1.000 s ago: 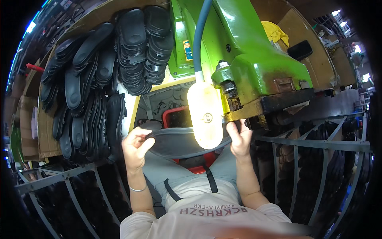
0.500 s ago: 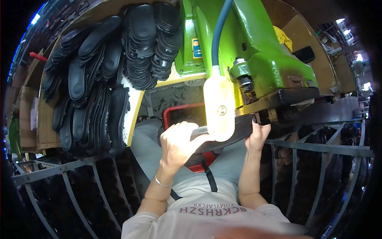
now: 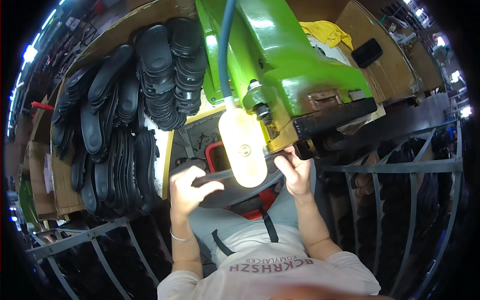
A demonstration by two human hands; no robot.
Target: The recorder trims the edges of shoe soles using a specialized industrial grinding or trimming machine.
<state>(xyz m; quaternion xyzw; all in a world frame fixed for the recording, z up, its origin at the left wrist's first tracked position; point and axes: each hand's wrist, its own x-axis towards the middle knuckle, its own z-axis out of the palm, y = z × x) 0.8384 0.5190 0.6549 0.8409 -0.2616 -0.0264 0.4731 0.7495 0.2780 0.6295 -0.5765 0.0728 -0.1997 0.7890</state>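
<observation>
Both hands have come back onto the dark shoe sole [image 3: 227, 192] since the frame one second ago, when they were spread apart and held nothing. Half a second ago the left hand was coming across to it; now it sits on top.

The left hand [image 3: 187, 192] lies flat over the left end of the sole, fingers stretched out toward the right and pressed on its top side. The right hand [image 3: 295, 172] pinches the right end, thumb and fingers curled around the edge, right under the black foot of the big green machine [image 3: 295, 75].

The sole lies across the person's lap, its long way going from left to right, tilted a little up on the right. Its middle is hidden behind a bright lamp [image 3: 243, 147] that hangs from a blue hose in front of it. A red bin [image 3: 216, 152] sits just behind the sole.

The right end of the sole is the end closest to the machine, and the right hand is the nearer hand to the working part. The left hand is farther out, holding the loose end steady.

On the bench's left side stands a big stack of black soles [image 3: 125, 125], well apart from both hands. Grey metal racks [image 3: 400, 170] stand at the right and left.
</observation>
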